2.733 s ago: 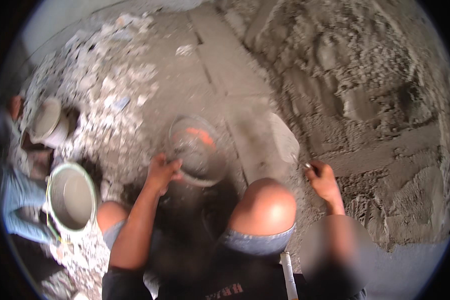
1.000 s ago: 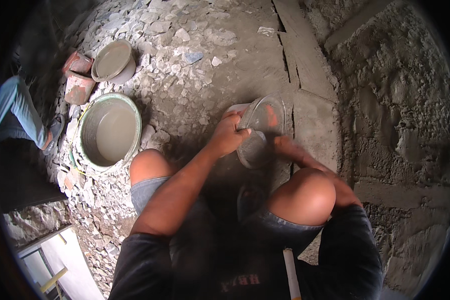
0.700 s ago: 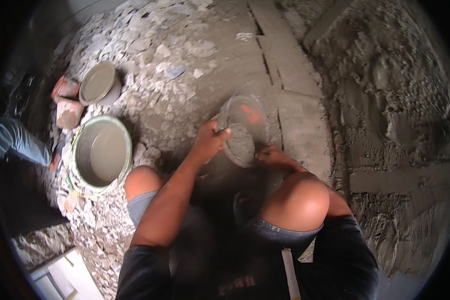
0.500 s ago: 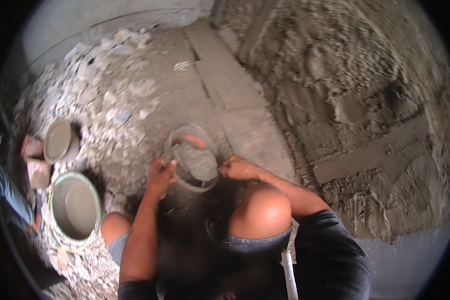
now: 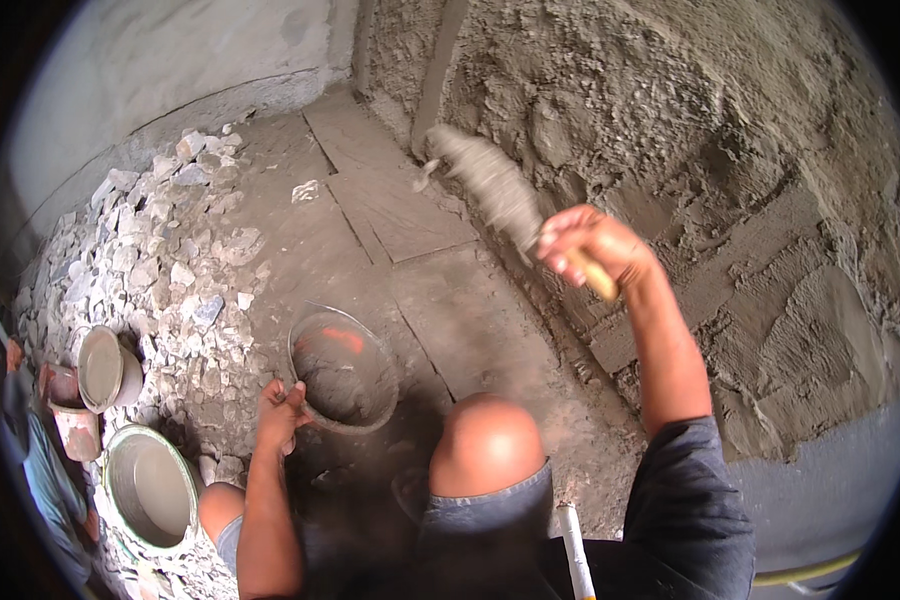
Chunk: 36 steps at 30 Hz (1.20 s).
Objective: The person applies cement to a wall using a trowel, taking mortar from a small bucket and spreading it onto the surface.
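My right hand (image 5: 595, 250) is closed round the yellowish handle of a trowel (image 5: 495, 190). Its blade carries wet grey mortar and is smeared by motion. Some mortar flies loose off the tip, in front of the rough, partly plastered wall (image 5: 610, 110). Lower left, my left hand (image 5: 282, 412) grips the rim of a round bucket (image 5: 382, 415), fingers on the edge. The bucket is tilted, with mortar low inside and an orange patch on its inner wall.
Broken stones (image 5: 160, 230) lie heaped at left. A green-rimmed bucket of grey liquid (image 5: 120, 450), a smaller bucket (image 5: 122, 375) and a reddish container (image 5: 75, 430) stand there. Another person's blue-clad leg (image 5: 55, 495) shows at the far left. Flat boards (image 5: 400, 220) lie along the wall foot.
My right hand has risen from the bucket up and right toward the wall, swinging the mortar-laden trowel. The bucket, still in my left hand, appears lower and further left as the view shifted.
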### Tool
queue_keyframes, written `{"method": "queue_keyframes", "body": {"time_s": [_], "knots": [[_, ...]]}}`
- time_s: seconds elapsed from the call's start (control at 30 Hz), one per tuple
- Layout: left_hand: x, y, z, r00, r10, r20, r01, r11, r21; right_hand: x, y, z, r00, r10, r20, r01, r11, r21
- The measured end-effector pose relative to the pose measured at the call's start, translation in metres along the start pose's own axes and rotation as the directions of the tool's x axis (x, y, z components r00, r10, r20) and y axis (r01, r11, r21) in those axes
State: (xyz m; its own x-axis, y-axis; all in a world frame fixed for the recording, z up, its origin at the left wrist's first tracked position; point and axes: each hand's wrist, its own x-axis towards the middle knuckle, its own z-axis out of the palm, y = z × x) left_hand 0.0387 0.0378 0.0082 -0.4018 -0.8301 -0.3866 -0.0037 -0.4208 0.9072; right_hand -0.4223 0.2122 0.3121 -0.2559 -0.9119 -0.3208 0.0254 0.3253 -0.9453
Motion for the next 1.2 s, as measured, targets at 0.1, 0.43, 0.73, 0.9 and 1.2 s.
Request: {"method": "queue_keyframes", "body": {"time_s": [0.1,0.43,0.73,0.9,1.2], "knots": [[-0.002,-0.005,0.004,1.0,-0.017,0.008,0.017,1.0,0.013,-0.046,-0.031,-0.072,0.91,-0.017,-0.414,0.019,1.0,-0.001],[-0.001,0.002,-0.004,0.998,-0.051,0.046,0.05,0.999,0.013,-0.298,0.045,-0.047,0.596,-0.038,-0.802,-0.477,0.787,-0.391],[-0.01,-0.006,-0.015,0.998,-0.041,0.057,0.037,0.998,0.059,-0.13,0.133,-0.003,0.699,-0.157,-0.698,-0.516,0.564,-0.644],[-0.015,0.0,-0.006,0.998,-0.047,0.04,0.044,0.997,0.067,-0.056,0.097,-0.056,0.732,-0.202,-0.651,-0.619,0.2,-0.759],[-0.003,-0.006,-0.016,0.996,-0.052,0.079,0.047,0.997,0.055,-0.071,0.019,-0.104,0.621,-0.52,-0.587,-0.525,0.28,-0.804]]}}
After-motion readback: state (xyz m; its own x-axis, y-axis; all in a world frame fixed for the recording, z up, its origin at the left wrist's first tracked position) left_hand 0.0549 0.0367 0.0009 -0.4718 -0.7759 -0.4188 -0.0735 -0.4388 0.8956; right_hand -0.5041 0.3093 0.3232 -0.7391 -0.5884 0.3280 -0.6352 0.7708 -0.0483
